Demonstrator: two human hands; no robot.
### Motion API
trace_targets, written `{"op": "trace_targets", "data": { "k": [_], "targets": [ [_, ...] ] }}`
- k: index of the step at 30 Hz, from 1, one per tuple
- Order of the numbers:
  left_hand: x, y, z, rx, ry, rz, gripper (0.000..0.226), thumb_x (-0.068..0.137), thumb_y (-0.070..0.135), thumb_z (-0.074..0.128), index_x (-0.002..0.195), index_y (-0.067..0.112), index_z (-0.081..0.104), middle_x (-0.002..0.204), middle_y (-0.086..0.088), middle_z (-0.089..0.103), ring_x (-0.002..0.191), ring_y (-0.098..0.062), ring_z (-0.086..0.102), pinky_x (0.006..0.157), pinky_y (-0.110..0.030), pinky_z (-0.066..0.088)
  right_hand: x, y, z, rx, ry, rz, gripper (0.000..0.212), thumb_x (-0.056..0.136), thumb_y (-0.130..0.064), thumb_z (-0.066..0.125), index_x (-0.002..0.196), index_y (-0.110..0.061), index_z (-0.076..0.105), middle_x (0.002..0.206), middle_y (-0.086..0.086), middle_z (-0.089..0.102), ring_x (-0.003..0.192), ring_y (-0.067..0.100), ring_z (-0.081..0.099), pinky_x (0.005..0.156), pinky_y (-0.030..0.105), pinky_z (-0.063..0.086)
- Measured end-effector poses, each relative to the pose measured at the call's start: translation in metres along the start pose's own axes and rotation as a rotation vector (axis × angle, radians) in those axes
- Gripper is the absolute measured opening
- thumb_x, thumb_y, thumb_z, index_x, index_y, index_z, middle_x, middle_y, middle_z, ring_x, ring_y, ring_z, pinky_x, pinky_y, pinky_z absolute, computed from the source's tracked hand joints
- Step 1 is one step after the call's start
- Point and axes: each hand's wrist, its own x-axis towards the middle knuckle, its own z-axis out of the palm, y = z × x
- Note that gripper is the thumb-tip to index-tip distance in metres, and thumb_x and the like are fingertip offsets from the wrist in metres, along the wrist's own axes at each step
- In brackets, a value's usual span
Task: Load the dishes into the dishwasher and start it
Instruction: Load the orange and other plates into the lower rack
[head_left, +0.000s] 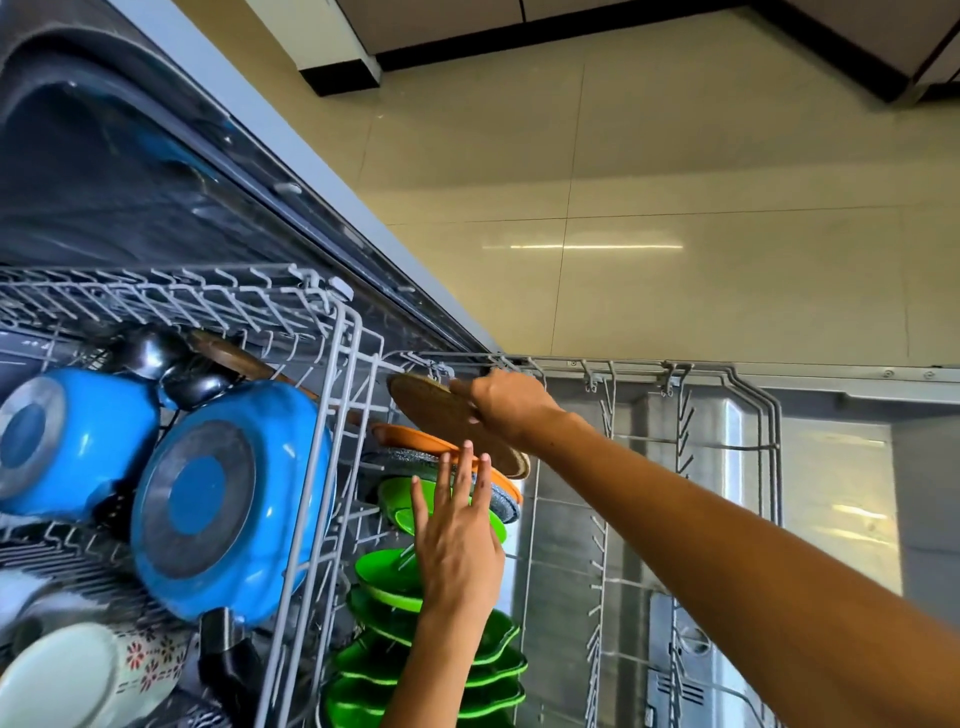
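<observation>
The right hand, near the middle of the frame, grips a round brown plate by its edge, fingers wrapped over the rim, and holds it tilted above the far end of the lower rack; the left hand, just below it, has its fingers spread flat and released, touching the orange plate and a grey speckled plate that stand in the rack's slots; below those, running toward the bottom centre of the frame, stands a row of green plates.

At the left of the frame the upper rack is already crowded: two blue pots lie bottom-up, with dark utensils above them and a pale floral dish at the lower left.

Judging from this, loading is well along; the brown plate is not yet seated, the right part of the lower rack holds nothing, and pushing the racks in, shutting the door and starting the cycle all appear still to come.

No brand, label or legible writing shows anywhere; the floral dish carries only a red flower pattern.
</observation>
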Motion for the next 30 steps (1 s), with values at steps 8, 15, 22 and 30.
{"op": "trace_targets", "data": {
  "k": [8,15,22,30],
  "targets": [
    [0.011,0.006,-0.011,0.045,-0.058,0.033,0.063,0.098,0.019,0.04,0.152,0.022,0.008,0.158,0.0,-0.01,0.146,-0.017,-0.009,0.112,-0.041,-0.016,-0.109,0.035,0.007,0.271,0.319,0.189,0.022,0.089,-0.013,0.052,0.105,-0.021,0.065,0.097,0.006,0.071,0.087,0.031,0.066,0.069,0.043,0.054],
    [-0.036,0.033,-0.036,-0.145,0.086,0.021,0.046,0.087,0.01,0.058,0.132,0.015,0.055,0.153,-0.011,0.028,0.144,-0.025,0.021,0.117,-0.041,0.009,-0.217,0.012,0.008,0.329,0.377,0.134,0.019,0.088,-0.025,0.047,0.099,-0.025,0.063,0.093,0.0,0.071,0.08,0.029,0.068,0.062,0.044,0.055],
    [-0.234,0.066,-0.092,-0.236,0.239,-0.096,0.035,0.095,0.026,0.041,0.118,0.018,0.066,0.148,-0.01,0.039,0.139,-0.025,0.032,0.115,-0.038,0.014,-0.334,-0.05,-0.028,0.235,0.437,-0.066,0.021,0.084,-0.018,0.052,0.1,-0.025,0.064,0.093,-0.007,0.069,0.067,0.022,0.067,0.047,0.033,0.053],
    [-0.549,0.104,-0.229,-0.262,0.454,-0.486,0.055,0.101,0.04,0.019,0.113,0.014,0.067,0.137,-0.012,0.051,0.131,-0.024,0.037,0.109,-0.029,0.017,-0.529,-0.231,-0.115,0.126,0.302,-0.552,0.028,0.084,-0.028,0.045,0.106,-0.025,0.061,0.095,-0.006,0.067,0.072,0.016,0.066,0.044,0.026,0.048]
  ]
}}
